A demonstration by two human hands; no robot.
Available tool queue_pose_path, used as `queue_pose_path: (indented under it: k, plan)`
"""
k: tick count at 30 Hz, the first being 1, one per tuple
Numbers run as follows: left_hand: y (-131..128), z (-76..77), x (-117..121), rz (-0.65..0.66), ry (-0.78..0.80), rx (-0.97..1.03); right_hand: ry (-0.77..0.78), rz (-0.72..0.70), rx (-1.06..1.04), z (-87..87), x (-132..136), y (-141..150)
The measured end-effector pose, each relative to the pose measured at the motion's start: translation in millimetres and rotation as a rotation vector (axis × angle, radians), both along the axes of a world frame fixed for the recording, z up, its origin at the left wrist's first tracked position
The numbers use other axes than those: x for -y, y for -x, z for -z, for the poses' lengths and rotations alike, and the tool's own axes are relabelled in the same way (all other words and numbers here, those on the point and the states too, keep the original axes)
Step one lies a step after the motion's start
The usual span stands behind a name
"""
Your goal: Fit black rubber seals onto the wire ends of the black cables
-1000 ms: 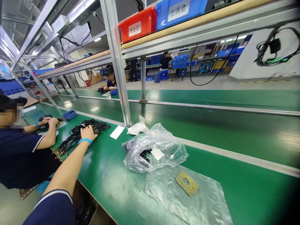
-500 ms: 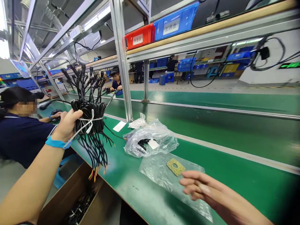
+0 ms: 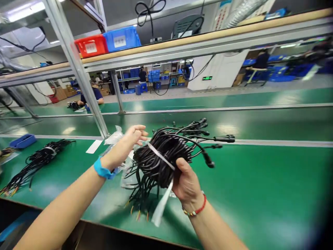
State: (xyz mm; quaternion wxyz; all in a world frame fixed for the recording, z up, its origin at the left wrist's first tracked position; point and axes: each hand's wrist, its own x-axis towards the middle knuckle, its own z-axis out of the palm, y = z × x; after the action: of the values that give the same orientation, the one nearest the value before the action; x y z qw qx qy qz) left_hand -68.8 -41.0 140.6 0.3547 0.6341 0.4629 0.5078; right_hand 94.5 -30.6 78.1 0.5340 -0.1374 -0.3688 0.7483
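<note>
A thick bundle of black cables [image 3: 161, 152], bound with a white tie [image 3: 162, 157], is raised over the green bench. My right hand [image 3: 188, 180] grips it from the right, thumb on top. Its black connectors point right, while bare coloured wire ends hang toward the front. Just left of the bundle, my left hand [image 3: 136, 135] has its fingers apart and holds nothing. Behind my left forearm lies a crumpled clear plastic bag [image 3: 114, 135], partly hidden. The tie's loose white tail [image 3: 162, 205] dangles under the bundle.
Another tied cable bundle [image 3: 43, 156] lies on the bench at left, near a blue tray [image 3: 23, 141]. A white card [image 3: 94, 146] rests by the metal upright [image 3: 78, 73]. Red [image 3: 91, 45] and blue bins [image 3: 122, 38] stand on the shelf. A person [image 3: 96, 95] sits across the bench.
The cable bundle has passed from my left hand to my right and moved over the bench. My left hand has let go. The view has turned right.
</note>
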Motion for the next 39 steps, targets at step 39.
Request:
queue_pose_path:
  k: [39]
  plan:
    - [-23.6,101.4,-139.8,0.647,0.868,-0.288,0.053,0.041,0.901,77.8,-72.2,-158.8]
